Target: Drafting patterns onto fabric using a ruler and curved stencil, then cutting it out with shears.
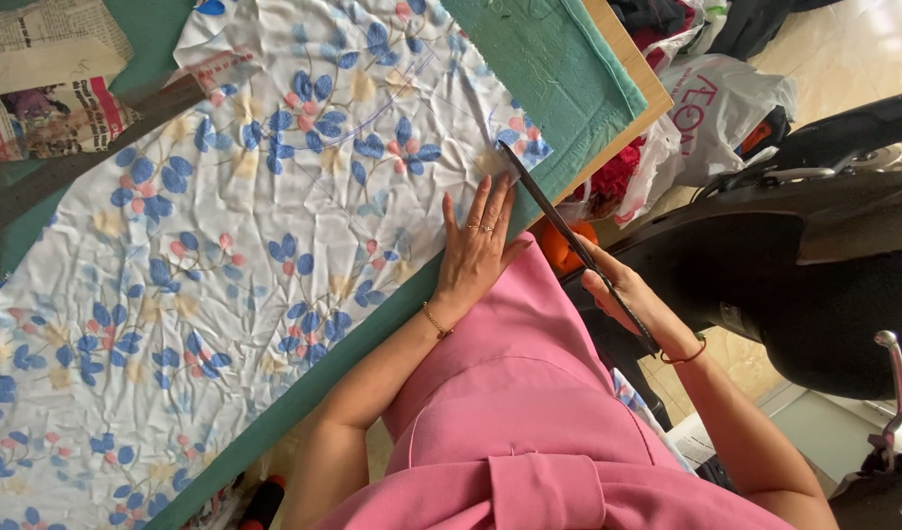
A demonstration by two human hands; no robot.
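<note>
**Scissors at the cloth's edge**

My scissors [569, 236] lie on a long slant, tips pointing up and away from me to the border of the flowered cloth [225, 245], handles back in my right hand [623, 294]. That grip is closed around the handles; the blades look nearly shut, though I cannot tell for sure. My left hand [476, 250] rests flat, fingers spread, on the cloth just beside the blades, holding nothing. The cloth covers a green-topped worktop [559, 59]. Newspapers [44, 83] lie at the far corner, a white plastic bag [711, 108] beyond the edge.
</note>
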